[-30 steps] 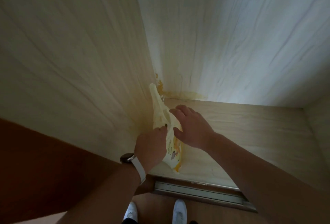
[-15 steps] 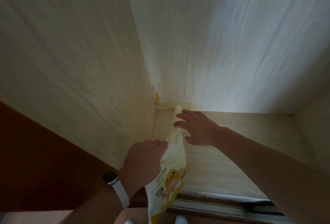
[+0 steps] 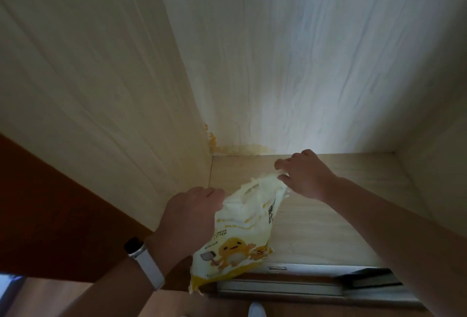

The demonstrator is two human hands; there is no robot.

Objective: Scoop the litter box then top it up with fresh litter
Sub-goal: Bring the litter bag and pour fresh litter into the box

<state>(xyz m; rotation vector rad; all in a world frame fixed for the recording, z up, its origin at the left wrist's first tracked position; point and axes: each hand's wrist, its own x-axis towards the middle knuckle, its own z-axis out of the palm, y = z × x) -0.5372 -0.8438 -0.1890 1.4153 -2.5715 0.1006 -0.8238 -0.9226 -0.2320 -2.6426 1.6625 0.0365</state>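
Litter bag [image 3: 235, 235] in 2 hands over the cupboard floor [image 3: 328, 228].
Left hand [image 3: 189, 218] grips its side, right hand [image 3: 305, 177] pinches its top; no litter box visible, topping up probably not begun.

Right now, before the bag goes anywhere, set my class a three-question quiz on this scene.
1. True or false: both the left hand and the right hand hold the litter bag.
2. Which wrist wears the watch? A left, B right, C neither.
3. Fill the gap: the right hand pinches the bag's ____ end (top or bottom).
Key: 1 true; 2 A; 3 top.
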